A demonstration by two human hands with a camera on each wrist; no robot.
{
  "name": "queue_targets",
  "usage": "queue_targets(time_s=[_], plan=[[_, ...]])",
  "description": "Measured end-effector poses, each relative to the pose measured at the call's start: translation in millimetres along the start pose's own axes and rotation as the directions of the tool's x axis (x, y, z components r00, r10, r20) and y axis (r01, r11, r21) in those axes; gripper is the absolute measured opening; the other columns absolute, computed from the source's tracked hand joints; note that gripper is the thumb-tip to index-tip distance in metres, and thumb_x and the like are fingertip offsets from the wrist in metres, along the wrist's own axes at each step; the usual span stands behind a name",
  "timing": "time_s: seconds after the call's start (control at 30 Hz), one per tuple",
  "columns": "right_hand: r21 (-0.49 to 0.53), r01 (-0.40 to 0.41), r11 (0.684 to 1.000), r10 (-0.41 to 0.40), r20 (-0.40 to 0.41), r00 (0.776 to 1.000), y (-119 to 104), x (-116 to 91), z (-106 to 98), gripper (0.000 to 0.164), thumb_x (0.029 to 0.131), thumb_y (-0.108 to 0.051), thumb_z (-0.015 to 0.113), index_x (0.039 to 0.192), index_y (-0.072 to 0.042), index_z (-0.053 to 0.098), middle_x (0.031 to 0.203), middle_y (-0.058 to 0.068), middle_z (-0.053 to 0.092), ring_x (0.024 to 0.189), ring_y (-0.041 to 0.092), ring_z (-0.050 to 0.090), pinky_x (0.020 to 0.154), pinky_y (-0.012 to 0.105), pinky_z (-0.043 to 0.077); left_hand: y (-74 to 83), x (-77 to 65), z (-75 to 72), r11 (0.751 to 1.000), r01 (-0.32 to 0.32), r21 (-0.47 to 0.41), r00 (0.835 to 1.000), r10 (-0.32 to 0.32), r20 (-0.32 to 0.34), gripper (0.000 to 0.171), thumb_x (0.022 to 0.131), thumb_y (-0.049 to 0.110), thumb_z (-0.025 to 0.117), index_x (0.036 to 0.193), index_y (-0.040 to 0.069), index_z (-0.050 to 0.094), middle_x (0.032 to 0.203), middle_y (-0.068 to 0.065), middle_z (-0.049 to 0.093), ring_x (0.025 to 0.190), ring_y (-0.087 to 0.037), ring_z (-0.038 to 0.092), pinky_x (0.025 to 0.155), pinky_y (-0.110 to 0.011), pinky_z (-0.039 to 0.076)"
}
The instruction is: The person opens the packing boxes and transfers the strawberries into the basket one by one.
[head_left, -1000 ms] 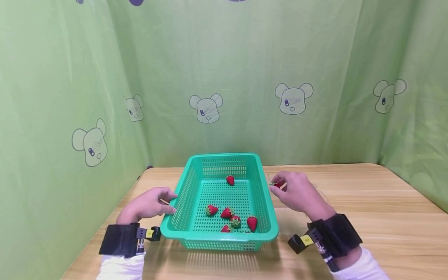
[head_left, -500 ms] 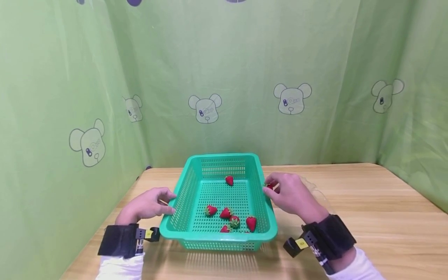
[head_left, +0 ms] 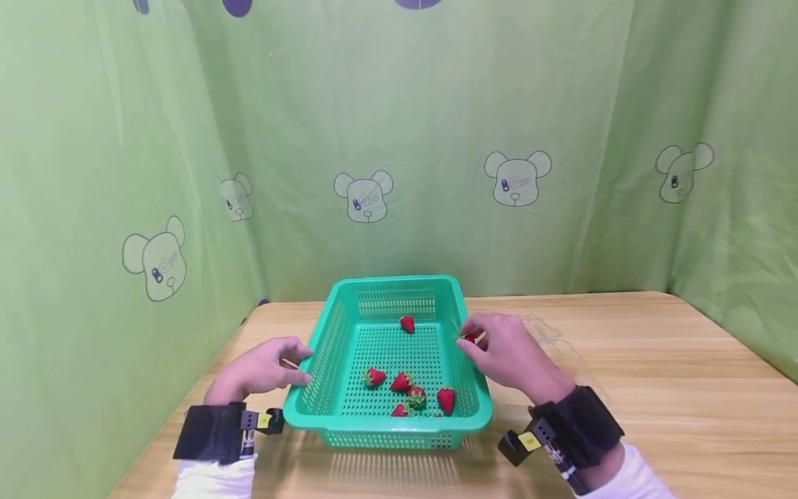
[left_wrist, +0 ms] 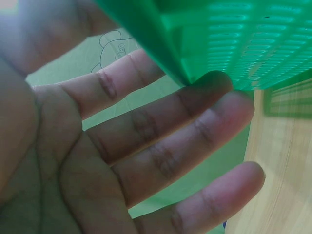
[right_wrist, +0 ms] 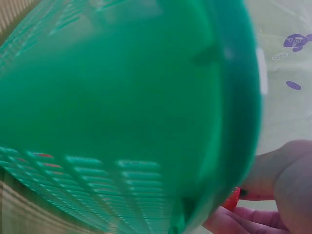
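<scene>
A green plastic basket (head_left: 386,423) with slotted walls stands on the table. At its left rim is my left hand (head_left: 268,364), thumb and index finger over the edge; in the left wrist view the middle fingertip touches beneath the rim. My right hand (head_left: 508,350) pinches a strawberry (head_left: 470,339) by the basket's right rim. The right wrist view shows only a red bit of that strawberry (right_wrist: 233,200), mostly behind the rim. One strawberry (head_left: 407,324) lies at the back of the basket floor, and several, including a strawberry (head_left: 445,400), lie nearer the front.
On the wooden table (head_left: 673,388), a clear plastic object (head_left: 564,353) lies beyond the right forearm, partly hidden; its kind is hard to tell. A green curtain (head_left: 436,229) with bear-head prints hangs behind the table and at its sides.
My right hand has moved left with the strawberry, from outside the basket to over its right rim. The left hand stays at the left rim.
</scene>
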State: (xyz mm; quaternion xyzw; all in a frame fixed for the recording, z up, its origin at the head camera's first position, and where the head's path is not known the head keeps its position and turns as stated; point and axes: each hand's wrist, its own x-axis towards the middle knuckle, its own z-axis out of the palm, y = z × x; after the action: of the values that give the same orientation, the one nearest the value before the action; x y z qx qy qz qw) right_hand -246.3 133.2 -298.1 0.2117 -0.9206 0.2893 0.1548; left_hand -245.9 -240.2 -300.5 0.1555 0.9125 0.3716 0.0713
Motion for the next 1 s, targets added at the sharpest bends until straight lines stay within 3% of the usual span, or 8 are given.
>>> queue_targets(time_s=[0.3, 0.6, 1.0], plan=[[-0.02, -0.008, 1.0, 0.008, 0.011, 1.0, -3.8, -1.5, 5.4, 0.018, 0.085, -0.015, 0.07, 0.098, -0.003, 0.066, 0.088, 0.012, 0.069, 0.074, 0.021, 0.066, 0.06, 0.035, 0.062, -3.4, 0.9, 2.4, 1.0, -0.023, -0.004, 1.0, 0.023, 0.008, 0.029, 0.08, 0.013, 0.073, 0.104, 0.003, 0.058, 0.118, -0.02, 0.061, 0.098, -0.031, 0.061, 0.081, -0.045, 0.056], [-0.039, 0.043, 0.998, -0.043, -0.005, 0.999, -7.1, 0.0, 8.9, 0.017, 0.084, -0.015, 0.071, 0.096, -0.004, 0.066, 0.086, 0.009, 0.069, 0.072, 0.018, 0.064, 0.061, 0.032, 0.06, -1.3, -1.0, 1.0, 1.0, -0.011, -0.005, 1.0, 0.011, -0.001, 0.03, 0.08, 0.012, 0.073, 0.105, 0.002, 0.058, 0.115, -0.019, 0.062, 0.097, -0.03, 0.062, 0.081, -0.046, 0.056], [-0.028, 0.019, 0.999, -0.019, 0.01, 1.0, -10.5, -0.3, 12.4, 0.017, 0.083, -0.015, 0.072, 0.096, -0.005, 0.066, 0.087, 0.009, 0.068, 0.07, 0.016, 0.064, 0.059, 0.031, 0.061, 1.6, -1.6, 1.2, 1.0, -0.002, 0.011, 1.0, 0.002, -0.004, 0.03, 0.08, 0.012, 0.073, 0.105, 0.002, 0.059, 0.115, -0.018, 0.063, 0.096, -0.028, 0.061, 0.081, -0.046, 0.056]])
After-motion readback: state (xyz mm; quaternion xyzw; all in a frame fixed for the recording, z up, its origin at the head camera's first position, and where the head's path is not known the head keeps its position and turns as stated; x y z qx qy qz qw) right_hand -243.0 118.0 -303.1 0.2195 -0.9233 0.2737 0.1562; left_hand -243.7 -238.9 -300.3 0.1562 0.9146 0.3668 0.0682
